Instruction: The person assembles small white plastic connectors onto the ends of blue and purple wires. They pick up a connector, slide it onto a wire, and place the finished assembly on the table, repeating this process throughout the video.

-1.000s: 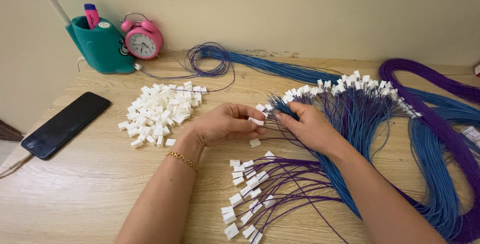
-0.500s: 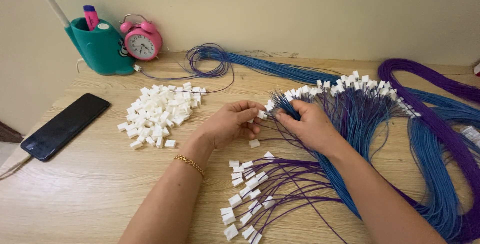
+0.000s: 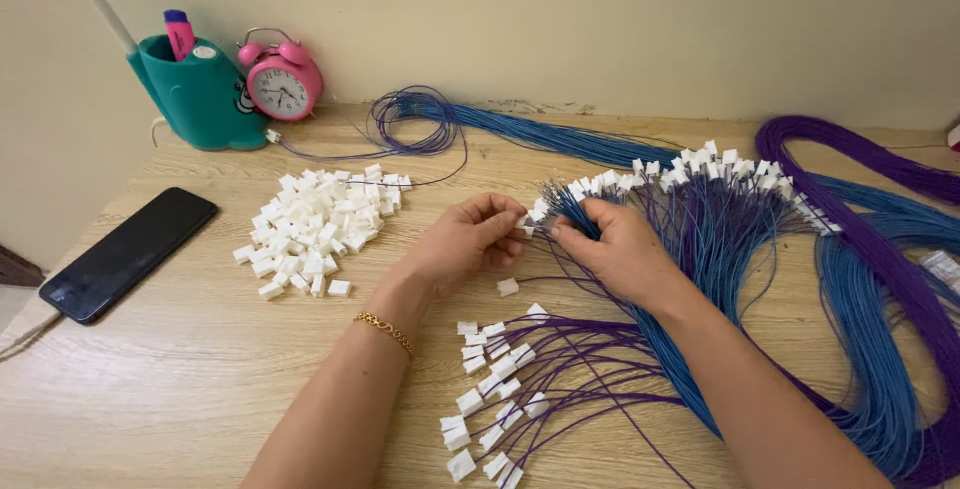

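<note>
My left hand [image 3: 468, 242] pinches a small white plastic connector [image 3: 524, 221] at its fingertips. My right hand [image 3: 618, 249] grips the ends of the blue and purple wires [image 3: 700, 239] right beside that connector, the two hands almost touching. Farther along, a row of wire ends with white connectors fitted [image 3: 700, 169] fans out to the right. A single loose connector [image 3: 508, 287] lies on the table under my hands. A heap of loose white connectors [image 3: 320, 224] sits to the left of my left hand.
Purple wires with fitted connectors [image 3: 490, 399] lie in front of me. Blue and purple wire bundles [image 3: 880, 279] loop along the right side. A black phone [image 3: 130, 252], a teal pen holder [image 3: 200, 94] and a pink alarm clock [image 3: 283, 82] stand at the left on the wooden table [image 3: 150, 389].
My left hand moved right from near the loose connector toward the wire ends, bringing a white connector up against the wires held by my right hand.
</note>
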